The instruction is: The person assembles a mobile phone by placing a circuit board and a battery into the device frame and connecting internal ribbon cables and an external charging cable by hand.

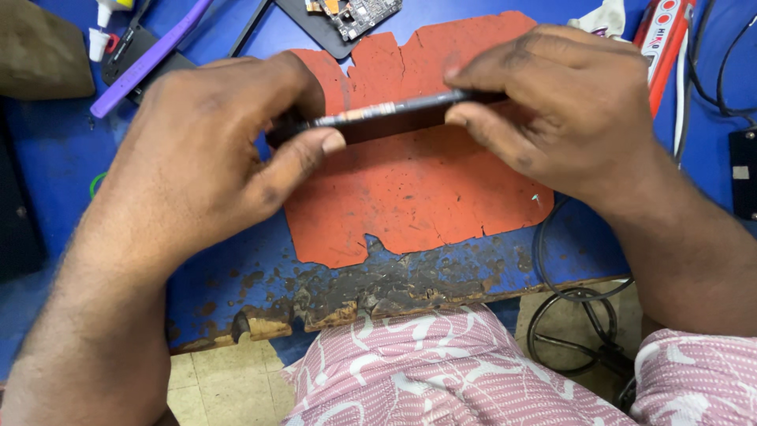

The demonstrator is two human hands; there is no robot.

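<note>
Both hands pinch a slim dark phone (394, 118) edge-on: left hand (213, 150) at one end, right hand (552, 102) at the other, fingers closed tight. It's held just above the torn orange mat (410, 197). Squeezing could likely flex it (or slip). Blue bench (63, 197), charred front edge; circuit board (355, 16) behind.

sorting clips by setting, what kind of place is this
Likely a phone repair bench: both hands grip a thin dark phone over a worn red mat, with a bare circuit board behind.
</note>
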